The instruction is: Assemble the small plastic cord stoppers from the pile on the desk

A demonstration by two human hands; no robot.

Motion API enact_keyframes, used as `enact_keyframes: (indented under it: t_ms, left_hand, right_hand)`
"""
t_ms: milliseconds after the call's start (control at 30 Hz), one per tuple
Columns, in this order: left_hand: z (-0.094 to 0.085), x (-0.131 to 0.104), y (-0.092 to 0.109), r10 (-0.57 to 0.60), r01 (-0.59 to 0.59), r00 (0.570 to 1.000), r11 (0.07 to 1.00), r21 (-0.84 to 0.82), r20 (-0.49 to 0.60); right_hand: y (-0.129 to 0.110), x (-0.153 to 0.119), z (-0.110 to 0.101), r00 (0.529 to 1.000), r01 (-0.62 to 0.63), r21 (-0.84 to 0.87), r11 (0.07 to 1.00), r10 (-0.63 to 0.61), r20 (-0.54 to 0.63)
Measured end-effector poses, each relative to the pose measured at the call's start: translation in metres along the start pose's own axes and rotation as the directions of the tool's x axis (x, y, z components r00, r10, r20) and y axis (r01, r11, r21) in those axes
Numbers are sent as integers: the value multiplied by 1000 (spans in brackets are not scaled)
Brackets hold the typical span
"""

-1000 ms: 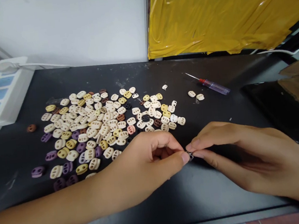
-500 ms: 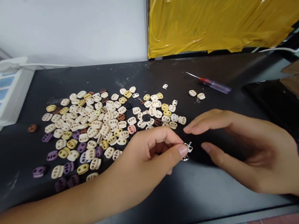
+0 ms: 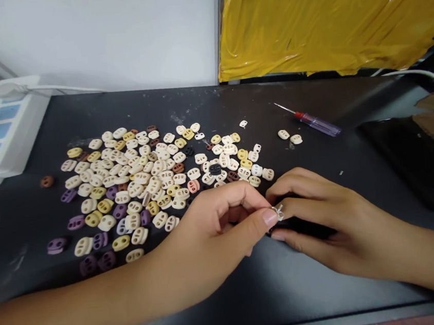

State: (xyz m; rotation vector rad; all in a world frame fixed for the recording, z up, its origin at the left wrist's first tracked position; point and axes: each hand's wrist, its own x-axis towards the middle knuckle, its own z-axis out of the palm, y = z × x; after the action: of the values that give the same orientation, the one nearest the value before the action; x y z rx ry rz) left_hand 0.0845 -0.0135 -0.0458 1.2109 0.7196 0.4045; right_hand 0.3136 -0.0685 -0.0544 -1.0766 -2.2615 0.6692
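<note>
In the head view, the left hand (image 3: 213, 240) pinches a tiny, shiny, silvery metal piece (image 3: 280, 213) between thumb and forefinger, above the worktop (image 3: 235, 297) near its front edge. The right hand (image 3: 340, 227) curves in from the right, fingertips beside the piece; whether they grip it cannot be told. Cream, yellow, purple and brown two-holed oval plastic pieces (image 3: 141, 178) spread leftward; a purple-handled screwdriver (image 3: 319, 123) lies toward the far edge. So small a hold could slip if the fingers press unevenly, dropping the metal piece.
</note>
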Motion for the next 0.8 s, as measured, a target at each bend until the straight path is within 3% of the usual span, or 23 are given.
enact_keyframes:
  t_ms: [300, 800]
  left_hand:
    - [2, -2, 2, 32, -32, 999, 999, 22, -8]
    - [1, 0, 1, 47, -46, 999, 994, 98, -6]
  right_hand:
    - [-2, 4, -1, 996, -88, 87, 992, 88, 4]
    - [0, 0, -6, 993, -109, -20, 994, 110, 39]
